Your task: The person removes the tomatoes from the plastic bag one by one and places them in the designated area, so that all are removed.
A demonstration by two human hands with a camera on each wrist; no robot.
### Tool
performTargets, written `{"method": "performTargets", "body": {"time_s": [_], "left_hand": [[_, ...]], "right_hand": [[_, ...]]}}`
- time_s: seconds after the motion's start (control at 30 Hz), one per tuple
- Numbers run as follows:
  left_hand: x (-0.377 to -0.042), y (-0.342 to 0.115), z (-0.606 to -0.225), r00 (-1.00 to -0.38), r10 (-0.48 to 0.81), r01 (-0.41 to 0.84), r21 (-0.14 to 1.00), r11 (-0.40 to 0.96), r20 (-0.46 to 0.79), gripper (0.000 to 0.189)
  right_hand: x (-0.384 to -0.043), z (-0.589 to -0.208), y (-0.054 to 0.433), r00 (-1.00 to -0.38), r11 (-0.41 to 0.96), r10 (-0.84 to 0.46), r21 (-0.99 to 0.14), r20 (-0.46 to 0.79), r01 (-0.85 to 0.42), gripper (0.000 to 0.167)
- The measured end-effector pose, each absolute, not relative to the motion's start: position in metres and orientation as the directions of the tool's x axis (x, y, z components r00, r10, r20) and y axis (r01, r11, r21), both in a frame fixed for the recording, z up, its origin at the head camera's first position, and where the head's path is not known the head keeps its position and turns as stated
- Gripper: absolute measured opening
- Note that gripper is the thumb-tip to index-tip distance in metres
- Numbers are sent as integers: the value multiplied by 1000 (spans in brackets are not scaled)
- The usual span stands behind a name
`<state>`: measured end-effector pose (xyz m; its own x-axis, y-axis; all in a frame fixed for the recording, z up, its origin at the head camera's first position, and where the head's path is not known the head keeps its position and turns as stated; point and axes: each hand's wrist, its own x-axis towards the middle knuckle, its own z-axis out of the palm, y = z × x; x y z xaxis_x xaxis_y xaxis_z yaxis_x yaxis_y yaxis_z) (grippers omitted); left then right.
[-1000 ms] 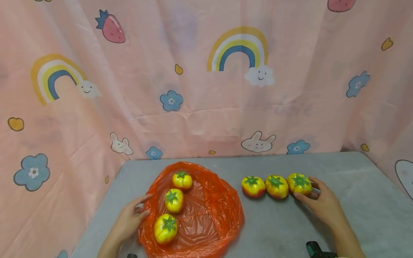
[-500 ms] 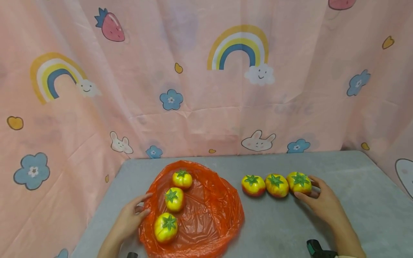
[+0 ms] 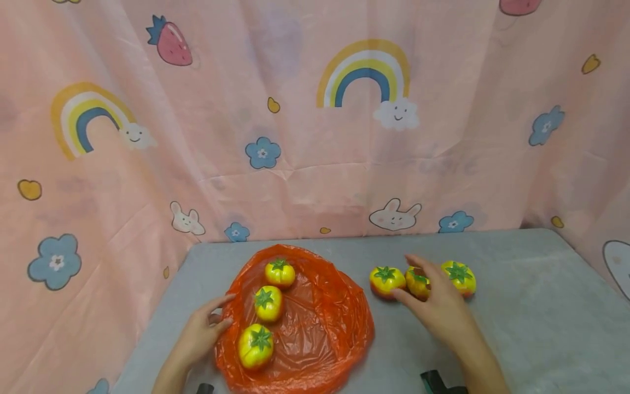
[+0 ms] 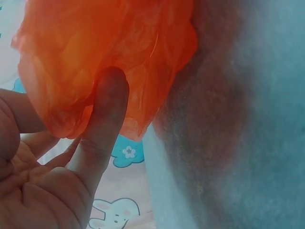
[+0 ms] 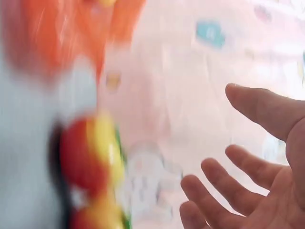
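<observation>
Orange-red crinkled plastic forms one round bag [image 3: 310,331] on the grey table [image 3: 536,317], mouth facing up; its near edge runs out of view, so I cannot tell its long axis. I count six glossy, round yellow-and-red fruits [image 3: 268,313] with star-shaped green tops facing mostly up: three inside the bag, lined up from 1 to 7 o'clock, and three on the table between the bag's 2 and 3 o'clock, in a row running 9 to 3. My left hand [image 3: 199,328] sits at the bag's 9 o'clock edge, left forearm [image 3: 172,369] from 7 o'clock, thumb and fingers pinching the plastic. My right hand [image 3: 438,306], right forearm [image 3: 479,364] from 5 o'clock, is spread wide, holding nothing, fingers pointing toward 11 o'clock and partly hiding the row's middle fruit.
</observation>
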<state>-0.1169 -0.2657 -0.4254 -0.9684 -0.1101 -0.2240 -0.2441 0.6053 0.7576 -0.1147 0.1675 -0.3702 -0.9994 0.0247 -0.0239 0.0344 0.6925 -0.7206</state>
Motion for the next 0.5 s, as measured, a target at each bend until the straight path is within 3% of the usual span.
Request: {"method": "performTargets", "body": {"time_s": [0.3, 0.5], "left_hand": [[-120, -265, -423, -971, -105, -235, 760, 605, -216, 51], [-117, -265, -425, -969, -98, -240, 785, 570, -225, 51]], "right_hand": [[-102, -373, 77, -984, 573, -165, -818, -70, -38, 64], [-92, -378, 36, -929, 542, -321, -840, -185, -20, 65]]}}
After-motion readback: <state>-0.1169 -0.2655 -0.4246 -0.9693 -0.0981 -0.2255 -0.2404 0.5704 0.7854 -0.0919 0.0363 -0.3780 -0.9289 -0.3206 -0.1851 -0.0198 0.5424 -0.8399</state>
